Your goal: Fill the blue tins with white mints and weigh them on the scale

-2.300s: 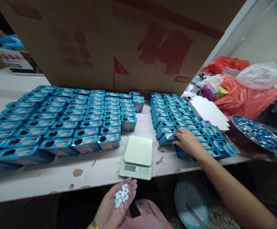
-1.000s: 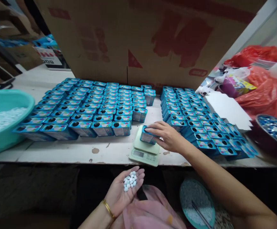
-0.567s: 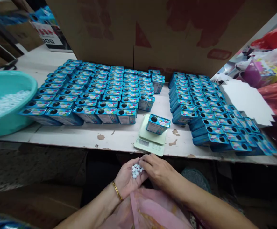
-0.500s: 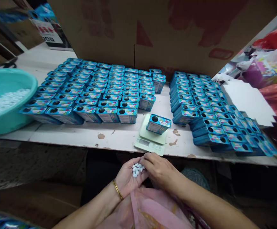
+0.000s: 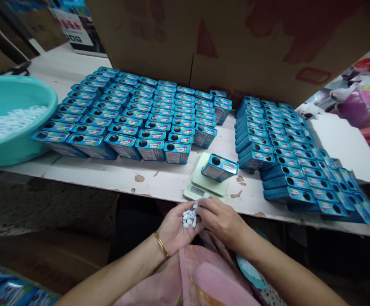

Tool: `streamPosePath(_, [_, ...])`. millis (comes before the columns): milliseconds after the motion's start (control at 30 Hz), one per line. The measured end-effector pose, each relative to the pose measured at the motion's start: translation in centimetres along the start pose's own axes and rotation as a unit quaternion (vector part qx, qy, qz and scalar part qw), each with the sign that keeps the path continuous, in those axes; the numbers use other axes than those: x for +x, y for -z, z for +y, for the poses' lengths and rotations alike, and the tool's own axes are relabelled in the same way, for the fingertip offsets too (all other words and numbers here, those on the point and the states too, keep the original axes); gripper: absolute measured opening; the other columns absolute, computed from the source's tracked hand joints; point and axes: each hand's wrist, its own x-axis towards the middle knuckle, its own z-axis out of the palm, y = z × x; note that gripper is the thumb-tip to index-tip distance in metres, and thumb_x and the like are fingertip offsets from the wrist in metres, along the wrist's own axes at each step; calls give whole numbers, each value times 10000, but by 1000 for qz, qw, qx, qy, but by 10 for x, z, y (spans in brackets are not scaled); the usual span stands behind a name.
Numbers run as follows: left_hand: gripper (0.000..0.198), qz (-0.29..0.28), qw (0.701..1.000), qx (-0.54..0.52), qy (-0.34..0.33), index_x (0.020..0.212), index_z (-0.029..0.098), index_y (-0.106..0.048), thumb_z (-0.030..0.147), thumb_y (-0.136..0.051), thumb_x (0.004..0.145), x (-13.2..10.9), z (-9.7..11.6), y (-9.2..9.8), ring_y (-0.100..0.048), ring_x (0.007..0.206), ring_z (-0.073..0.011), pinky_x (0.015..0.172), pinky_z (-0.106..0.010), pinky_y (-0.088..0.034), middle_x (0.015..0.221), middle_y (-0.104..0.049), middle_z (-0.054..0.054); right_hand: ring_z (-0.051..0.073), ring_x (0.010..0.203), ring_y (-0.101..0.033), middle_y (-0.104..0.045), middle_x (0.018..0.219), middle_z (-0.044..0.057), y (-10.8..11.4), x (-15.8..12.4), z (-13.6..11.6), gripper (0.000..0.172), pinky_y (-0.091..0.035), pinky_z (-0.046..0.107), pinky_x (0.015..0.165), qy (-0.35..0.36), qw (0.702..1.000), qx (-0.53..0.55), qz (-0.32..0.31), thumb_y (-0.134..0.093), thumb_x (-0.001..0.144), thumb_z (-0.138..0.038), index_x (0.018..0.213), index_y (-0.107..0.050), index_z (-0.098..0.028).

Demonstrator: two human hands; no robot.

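Note:
My left hand (image 5: 176, 225) is cupped palm up just in front of the table edge, with a small heap of white candies (image 5: 189, 219) in it. Over that palm, the fingers of my right hand (image 5: 218, 221) are pinched together, and a white candy (image 5: 195, 206) shows at their tips. Straight ahead, a pale green kitchen scale (image 5: 194, 182) sits at the table's front edge. On it stands a blue tin (image 5: 220, 168) with a round dark hole in its top.
Rows of similar blue tins (image 5: 121, 144) fill the left of the white table (image 5: 92, 172), and more tins (image 5: 290, 193) stand at right. A turquoise basin (image 5: 22, 155) of white candies is far left. A large cardboard box (image 5: 172, 42) walls off the back. White card (image 5: 341, 140) lies at right.
My view has shifted a little, so the scene sits further right. My right fingers have stayed at the heap in my left palm, and a candy now shows at their tips.

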Motion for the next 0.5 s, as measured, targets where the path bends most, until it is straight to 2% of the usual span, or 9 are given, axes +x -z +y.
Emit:
streamPosePath(133, [166, -44, 995, 34, -77, 873, 54, -562, 138, -454, 779, 4, 6, -32, -578, 829, -140, 859, -293, -419, 818, -618, -70, 167, 883, -486, -522, 974, 83, 35, 20, 15, 231, -445, 299, 747, -25, 997, -13, 76, -377, 853, -175, 1034, -521, -178])
streamPosePath(233, [237, -50, 993, 51, -97, 960, 24, -546, 144, -462, 775, 7, 12, -46, -546, 966, -197, 907, -324, -393, 931, -612, -123, 160, 897, -499, -522, 954, 68, 59, 39, 33, 192, -439, 291, 783, -50, 990, -20, 130, -415, 838, -198, 967, -557, -199])
streamPosePath(367, [306, -5, 994, 67, -90, 1036, 18, -515, 158, -476, 766, 8, 15, -44, -468, 1085, -258, 897, -329, -409, 1084, -558, -180, 148, 882, -523, -551, 936, 56, 70, 52, 57, 184, -446, 274, 771, -69, 988, -16, 139, -421, 839, -205, 940, -575, -199])
streamPosePath(500, [317, 8, 994, 65, -85, 1042, 27, -509, 153, -494, 751, 6, 13, -35, -452, 1102, -268, 888, -333, -427, 1120, -539, -185, 152, 919, -528, -571, 983, 55, 63, 45, 66, 209, -442, 287, 796, -68, 987, -22, 144, -405, 844, -171, 972, -567, -202])
